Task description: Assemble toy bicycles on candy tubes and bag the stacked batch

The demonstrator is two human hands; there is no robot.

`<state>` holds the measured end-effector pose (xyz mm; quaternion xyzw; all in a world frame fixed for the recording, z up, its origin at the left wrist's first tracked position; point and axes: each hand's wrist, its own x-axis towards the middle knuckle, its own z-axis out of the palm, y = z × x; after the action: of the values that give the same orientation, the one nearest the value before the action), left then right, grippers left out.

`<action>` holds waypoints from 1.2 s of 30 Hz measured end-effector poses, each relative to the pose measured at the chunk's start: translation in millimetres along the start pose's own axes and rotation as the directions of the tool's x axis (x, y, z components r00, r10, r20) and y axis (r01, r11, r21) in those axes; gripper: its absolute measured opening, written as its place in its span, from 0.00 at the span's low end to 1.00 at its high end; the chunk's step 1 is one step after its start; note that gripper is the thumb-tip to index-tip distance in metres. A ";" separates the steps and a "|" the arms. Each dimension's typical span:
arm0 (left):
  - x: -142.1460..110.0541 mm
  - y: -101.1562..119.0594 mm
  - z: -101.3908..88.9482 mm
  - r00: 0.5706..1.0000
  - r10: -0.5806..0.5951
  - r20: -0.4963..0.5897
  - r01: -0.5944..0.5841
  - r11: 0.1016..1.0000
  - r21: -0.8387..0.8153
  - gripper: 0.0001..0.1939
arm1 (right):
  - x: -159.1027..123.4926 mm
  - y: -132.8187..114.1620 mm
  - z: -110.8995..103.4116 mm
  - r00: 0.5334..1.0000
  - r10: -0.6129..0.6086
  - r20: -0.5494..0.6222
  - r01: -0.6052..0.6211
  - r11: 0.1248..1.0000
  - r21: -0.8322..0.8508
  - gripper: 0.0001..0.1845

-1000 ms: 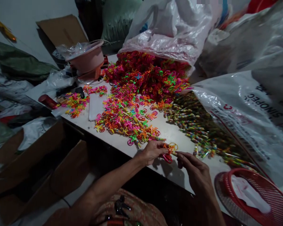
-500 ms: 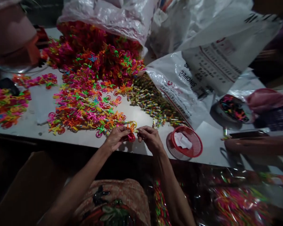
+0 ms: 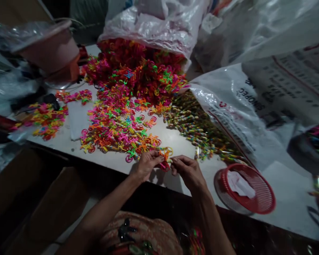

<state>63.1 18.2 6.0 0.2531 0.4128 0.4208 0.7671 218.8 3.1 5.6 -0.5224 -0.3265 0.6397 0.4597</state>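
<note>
My left hand (image 3: 146, 164) pinches a small orange and red plastic toy piece (image 3: 166, 158) just above the white table (image 3: 175, 138), near its front edge. My right hand (image 3: 187, 170) is closed too, its fingertips meeting the same piece from the right; I cannot make out a separate thing in them. Just behind the hands lies a spread of neon plastic pieces (image 3: 117, 124), pink, orange and green. Behind that spread, a big heap of such pieces (image 3: 138, 71) spills from a clear plastic bag (image 3: 159, 24).
Wrapped candy sticks (image 3: 199, 127) pour from a white printed sack (image 3: 236, 106) on the right. A red mesh basket (image 3: 257, 203) holding white scraps stands right of my hands. A pink tub (image 3: 50, 49) and a smaller pile of pieces (image 3: 46, 118) are at left. Cardboard boxes (image 3: 42, 205) sit below the table.
The view swung right and then partly back left. Both hands stayed together at the table's front edge, pinched on the small orange and red piece.
</note>
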 end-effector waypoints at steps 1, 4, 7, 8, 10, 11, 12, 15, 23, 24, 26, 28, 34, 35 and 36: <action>0.4 0.3 -0.7 0.999 0.039 -0.018 -0.039 0.999 0.019 0.25 | 0.2 -1.1 1.6 1.000 -0.004 0.010 0.004 1.000 -0.017 0.19; 3.0 -0.7 -7.0 0.984 0.163 -0.066 -0.153 0.980 0.130 0.21 | -2.9 -4.7 11.1 0.995 -0.100 -0.017 0.096 0.985 -0.144 0.18; 5.6 -0.6 -17.6 0.957 0.266 -0.118 -0.221 0.927 0.305 0.17 | -4.3 -5.2 24.4 0.970 -0.229 -0.079 0.197 0.936 -0.291 0.17; 6.2 1.7 -21.4 0.949 0.292 -0.119 -0.228 0.896 0.381 0.15 | -2.7 -4.7 28.4 0.967 -0.241 -0.082 0.204 0.927 -0.316 0.17; 8.5 12.4 -27.7 0.934 0.345 -0.094 -0.237 0.793 0.561 0.09 | 4.7 -4.0 34.4 0.969 -0.243 -0.048 0.211 0.913 -0.350 0.19; 11.0 21.1 -29.9 0.918 0.389 -0.070 -0.251 0.710 0.658 0.06 | 10.1 -4.3 36.1 0.966 -0.257 -0.012 0.233 0.894 -0.382 0.20; 15.2 31.8 -31.4 0.895 0.446 -0.033 -0.274 0.606 0.747 0.04 | 16.5 -5.3 36.9 0.956 -0.292 0.026 0.274 0.858 -0.435 0.20; 41.6 69.6 -30.5 0.798 0.588 0.129 -0.322 0.235 0.917 0.08 | 38.5 -11.3 32.7 0.883 -0.459 0.095 0.405 0.644 -0.649 0.20; 130.8 93.3 -18.7 0.935 0.310 0.172 -0.127 -0.159 0.979 0.05 | 48.1 -26.0 -33.0 0.882 -0.460 -0.102 -0.021 0.178 -0.984 0.14; 132.9 89.6 -18.7 0.934 0.308 0.183 -0.141 -0.152 0.978 0.05 | 41.0 -26.6 -42.9 0.879 -0.450 -0.157 -0.121 0.107 -0.987 0.13; 132.1 84.9 -18.3 0.934 0.305 0.186 -0.149 -0.140 0.979 0.04 | 26.8 -26.3 -57.4 0.886 -0.395 -0.243 -0.265 -0.002 -0.964 0.12; 126.7 84.7 -15.6 0.934 0.316 0.167 -0.130 -0.135 0.982 0.05 | 17.5 -24.3 -62.4 0.903 -0.325 -0.279 -0.312 -0.053 -0.948 0.11; 79.0 80.2 1.7 0.927 0.373 -0.029 -0.200 0.558 0.805 0.15 | 24.3 -17.6 -50.8 0.927 -0.254 -0.277 -0.264 0.083 -0.961 0.11; 67.5 75.2 2.8 0.950 0.312 -0.029 -0.211 0.706 0.676 0.16 | 26.2 -16.6 -49.7 0.925 -0.269 -0.269 -0.229 0.169 -0.958 0.09; 56.4 68.9 2.9 0.967 0.254 -0.020 -0.201 0.807 0.556 0.17 | 27.2 -15.6 -48.7 0.923 -0.282 -0.261 -0.175 0.295 -0.939 0.06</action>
<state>52.7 101.9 34.5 0.4902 0.5180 0.3846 0.5860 269.0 31.0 -2.1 -0.7927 -0.5635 0.1897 0.1344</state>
